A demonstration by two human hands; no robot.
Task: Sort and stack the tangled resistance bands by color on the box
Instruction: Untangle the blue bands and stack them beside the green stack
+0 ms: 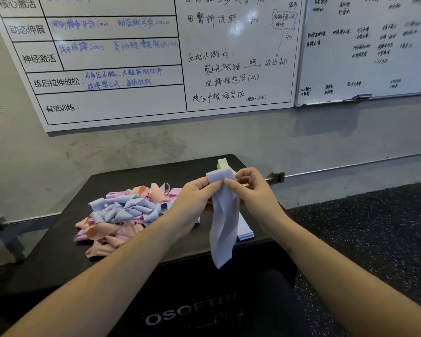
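the blue stack [245, 229] is mostly hidden behind the hanging blue band [223, 222]; the pale green stack [223, 163] is partly covered by the right hand [255, 190]; right whiteboard [365, 45] writing is blurred.

L grip [197, 193] & R grip [249, 190] raised, fingers pinched together.

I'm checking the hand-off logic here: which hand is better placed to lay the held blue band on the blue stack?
Probably the right hand. The blue stack lies directly beneath it, while the left hand sits toward the tangled pile. Both pinch the blue band now.
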